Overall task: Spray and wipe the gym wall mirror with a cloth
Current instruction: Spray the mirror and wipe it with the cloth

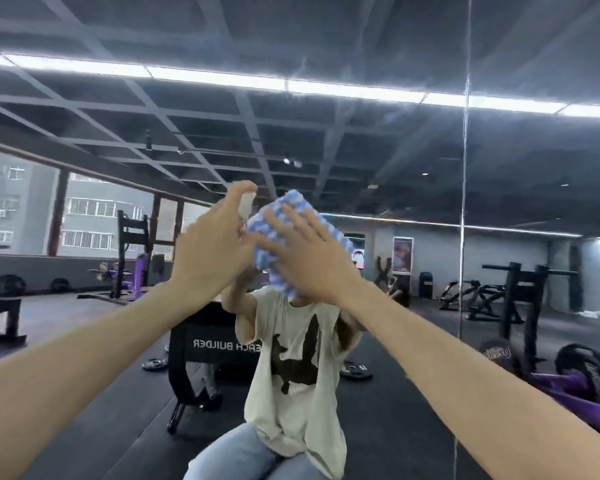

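The wall mirror [413,161] fills the view and reflects the gym and a person in a cream T-shirt. My right hand [309,258] presses a blue-and-white checked cloth [291,209] flat against the glass, fingers straight and spread. My left hand [212,251] is raised just left of the cloth and grips a small whitish spray bottle [247,205], with a finger on top of its head. Most of the bottle is hidden by that hand.
A vertical seam [463,209] between mirror panels runs down right of my hands. Reflected in the glass are a black bench [208,344], weight plates on the dark floor, squat racks [523,299] and windows on the left.
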The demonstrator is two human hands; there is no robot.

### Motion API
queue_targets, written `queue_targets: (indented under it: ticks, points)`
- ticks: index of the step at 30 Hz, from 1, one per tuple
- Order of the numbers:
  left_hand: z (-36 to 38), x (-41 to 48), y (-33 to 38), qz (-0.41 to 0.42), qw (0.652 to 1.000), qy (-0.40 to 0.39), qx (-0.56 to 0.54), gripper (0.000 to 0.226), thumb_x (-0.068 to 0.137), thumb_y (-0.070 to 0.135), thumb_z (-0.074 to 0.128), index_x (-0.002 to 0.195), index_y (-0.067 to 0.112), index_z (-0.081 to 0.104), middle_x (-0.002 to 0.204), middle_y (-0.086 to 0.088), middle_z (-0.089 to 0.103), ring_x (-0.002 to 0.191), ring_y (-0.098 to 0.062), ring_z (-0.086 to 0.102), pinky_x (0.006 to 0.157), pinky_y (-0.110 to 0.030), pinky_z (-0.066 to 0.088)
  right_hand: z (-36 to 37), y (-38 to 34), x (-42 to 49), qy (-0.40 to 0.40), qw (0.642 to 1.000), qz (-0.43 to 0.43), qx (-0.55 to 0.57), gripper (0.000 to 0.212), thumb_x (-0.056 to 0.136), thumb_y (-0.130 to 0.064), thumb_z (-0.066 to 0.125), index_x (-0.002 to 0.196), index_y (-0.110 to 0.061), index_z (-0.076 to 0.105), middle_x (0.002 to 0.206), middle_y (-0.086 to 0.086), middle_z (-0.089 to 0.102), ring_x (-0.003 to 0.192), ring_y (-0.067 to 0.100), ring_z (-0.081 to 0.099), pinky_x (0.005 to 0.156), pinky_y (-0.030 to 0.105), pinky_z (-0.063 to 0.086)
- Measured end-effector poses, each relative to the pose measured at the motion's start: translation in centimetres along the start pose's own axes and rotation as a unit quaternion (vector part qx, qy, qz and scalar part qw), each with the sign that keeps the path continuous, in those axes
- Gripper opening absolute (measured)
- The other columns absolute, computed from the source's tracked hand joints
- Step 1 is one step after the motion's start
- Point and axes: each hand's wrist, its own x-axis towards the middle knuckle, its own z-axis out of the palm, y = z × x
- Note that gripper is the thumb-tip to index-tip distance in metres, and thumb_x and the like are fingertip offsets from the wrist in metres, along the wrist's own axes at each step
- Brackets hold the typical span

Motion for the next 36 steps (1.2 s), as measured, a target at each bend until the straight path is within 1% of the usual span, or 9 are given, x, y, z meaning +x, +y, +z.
queue_targets:
  ticks: [2,6,12,17,21,23,26,29,36]
  points:
    - [0.1,-0.4,-0.5,-0.012,0.999,-0.022,0.02,0.057,0.083,0.011,0.055,0.132,0.031,0.035,0.085,0.003,0.059,0.071,-0.023,0.054,0.058,-0.032,0.036,0.1,4.1,0.7,-0.001,0.996,-0.043,-0.074,0.049,0.099,-0.029,0.038,0.148,-0.021,0.04,0.15,0.013,0.043,0.139,0.037,0.037,0.113,0.056,0.029]
    - [-1.1,-0.7,-1.9,-0.016,0.998,-0.02,0.056,0.059,0.083,0.008,0.055,0.133,0.03,0.036,0.078,0.001,0.059,0.064,-0.02,0.053,0.051,-0.029,0.034,-2.1,7.2,3.1,0.067,0.921,0.384,0.015,0.055,0.105,-0.04,0.027,0.156,-0.023,0.013,0.163,0.013,0.009,0.15,0.034,0.005,0.12,0.045,-0.004]
    - [-1.0,-0.5,-0.7,-0.061,0.984,-0.045,-0.161,0.049,0.094,0.024,0.057,0.135,0.025,0.03,0.083,0.009,0.056,0.069,-0.024,0.064,0.072,-0.039,0.05,-0.3,-1.8,-1.9,-0.042,0.994,0.06,0.082,0.055,0.101,-0.042,0.028,0.149,-0.019,0.04,0.156,0.014,0.033,0.144,0.034,0.029,0.12,0.043,0.009]
    - [1.2,0.3,4.6,-0.046,0.947,-0.116,-0.295,0.036,0.095,0.043,0.054,0.114,0.015,0.043,0.095,-0.009,0.069,0.09,-0.027,0.067,0.079,-0.043,0.055,-3.1,1.6,-1.9,-0.114,0.962,0.162,0.191,0.057,0.101,-0.036,0.027,0.155,-0.02,0.021,0.164,0.006,0.002,0.152,0.022,-0.004,0.123,0.038,0.0]
    - [3.1,1.6,7.0,-0.07,0.937,-0.118,-0.321,0.038,0.097,0.046,0.047,0.11,0.011,0.038,0.102,-0.015,0.068,0.094,-0.025,0.063,0.086,-0.042,0.049,-5.0,3.0,-1.9,-0.085,0.873,0.235,0.42,0.063,0.087,-0.003,0.04,0.149,-0.01,0.037,0.156,0.007,0.033,0.146,0.022,0.027,0.117,0.02,0.019]
    - [3.8,2.0,7.3,-0.09,0.941,-0.128,-0.301,0.036,0.099,0.044,0.043,0.111,0.012,0.032,0.106,-0.013,0.066,0.094,-0.022,0.061,0.081,-0.037,0.048,-6.3,2.7,-2.4,-0.036,0.804,0.301,0.511,0.062,0.086,0.005,0.041,0.145,-0.012,0.043,0.134,0.004,0.052,0.12,0.02,0.053,0.09,0.002,0.035]
    - [4.2,2.0,7.2,-0.082,0.943,-0.138,-0.291,0.031,0.101,0.041,0.038,0.113,0.015,0.027,0.109,-0.009,0.065,0.098,-0.019,0.062,0.084,-0.036,0.046,-7.5,2.3,-2.5,0.038,0.784,0.274,0.556,0.06,0.082,-0.016,0.054,0.141,-0.014,0.049,0.124,0.001,0.06,0.104,0.011,0.06,0.087,0.013,0.046]
    - [4.1,2.2,7.2,-0.072,0.93,-0.16,-0.323,0.031,0.102,0.041,0.037,0.116,0.016,0.024,0.119,-0.007,0.063,0.105,-0.017,0.064,0.095,-0.038,0.049,-8.3,2.6,-2.4,-0.021,0.734,0.264,0.625,0.07,0.09,-0.003,0.06,0.151,-0.023,0.03,0.113,-0.004,0.057,0.087,0.005,0.062,0.083,0.02,0.051]
    - [4.3,1.4,7.4,-0.051,0.922,-0.183,-0.336,0.028,0.103,0.044,0.028,0.121,0.023,0.029,0.104,0.007,0.051,0.102,-0.014,0.056,0.089,-0.028,0.045,-9.0,3.9,-2.7,-0.068,0.786,0.265,0.554,0.096,0.088,-0.005,0.068,0.155,-0.025,0.002,0.094,0.004,0.066,0.069,0.003,0.063,0.068,0.016,0.05]
